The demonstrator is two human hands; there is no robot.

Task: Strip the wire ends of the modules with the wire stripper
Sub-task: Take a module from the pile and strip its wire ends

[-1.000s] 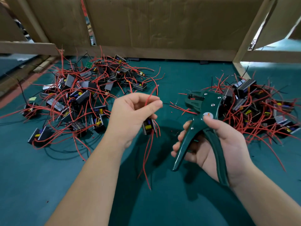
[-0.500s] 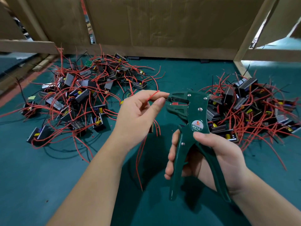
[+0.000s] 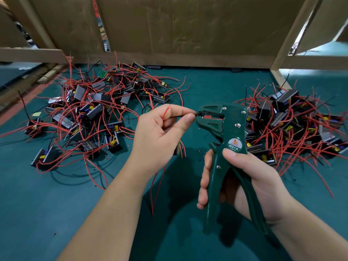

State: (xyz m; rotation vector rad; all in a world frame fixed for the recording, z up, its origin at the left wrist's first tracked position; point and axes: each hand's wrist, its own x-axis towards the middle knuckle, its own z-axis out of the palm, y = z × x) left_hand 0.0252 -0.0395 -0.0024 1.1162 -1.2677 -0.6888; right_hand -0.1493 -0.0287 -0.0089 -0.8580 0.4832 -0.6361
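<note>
Fingers [image 3: 204, 185] of the right hand [image 3: 250, 185], nearest the viewer, curl round both handles of the green wire stripper [image 3: 232, 129], and the thumb lies across its near face just below the round label. The tool stands roughly upright, its handles spread in a narrow V, its head turned toward the left hand [image 3: 160, 136]. That hand is raised beside the head, its thumb and forefinger pinched on a thin wire end [image 3: 196, 114], which reaches from the fingertips into the mouth of the tool; the remaining fingers are folded into the palm. A red strand [image 3: 165, 112] rises from the same pinch. A module [image 3: 177, 149] hangs behind the heel of the left hand, largely hidden by it, and loose red leads [image 3: 155, 189] trail from it down toward the teal work mat [image 3: 56, 213].

Farther back on the mat lie two heaps of modules tangled in red and black wire: a left heap [image 3: 90, 113] and a right heap [image 3: 291, 125], well apart, with the hands between them. Whether the wires in either heap are stripped cannot be told. A cardboard wall [image 3: 188, 25] in a pale wooden frame [image 3: 290, 40] closes the far edge of the bench.
</note>
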